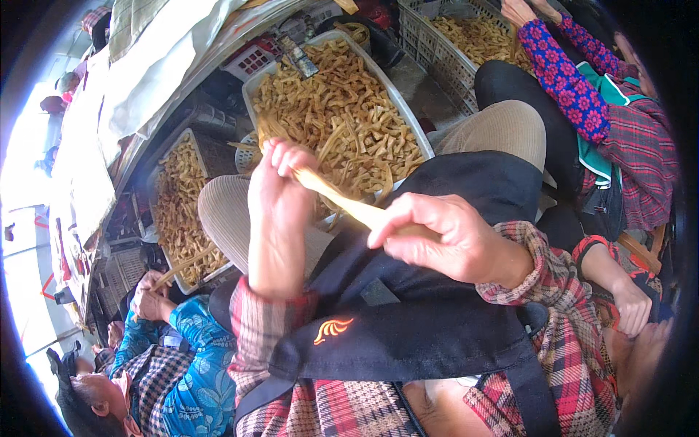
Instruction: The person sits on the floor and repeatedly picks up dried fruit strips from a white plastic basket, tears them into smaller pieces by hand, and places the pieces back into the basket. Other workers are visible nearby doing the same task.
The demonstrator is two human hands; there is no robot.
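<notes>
A long, pale yellow-brown strip (341,199), seemingly of pickled vegetable, stretches between my two hands above my lap. My left hand (281,180) grips its far part, near the tub, with the fingers curled over it. Nearer my body, my right hand (442,235) pinches the strip between thumb and fingers. Both hands are somewhat blurred. Beyond them stands a white plastic tub (408,113) heaped with short yellow-brown pieces (338,98). Some longer strips (341,136) lie on the near side of that heap. A dark apron (393,333) covers my lap.
A flat metal piece (296,56) rests at the tub's far edge. Another filled container (180,202) stands at left, and a grey plastic crate (437,68) at far right. Co-workers sit close: a blue sleeve (202,333) at left, a flowered sleeve (568,82) at right.
</notes>
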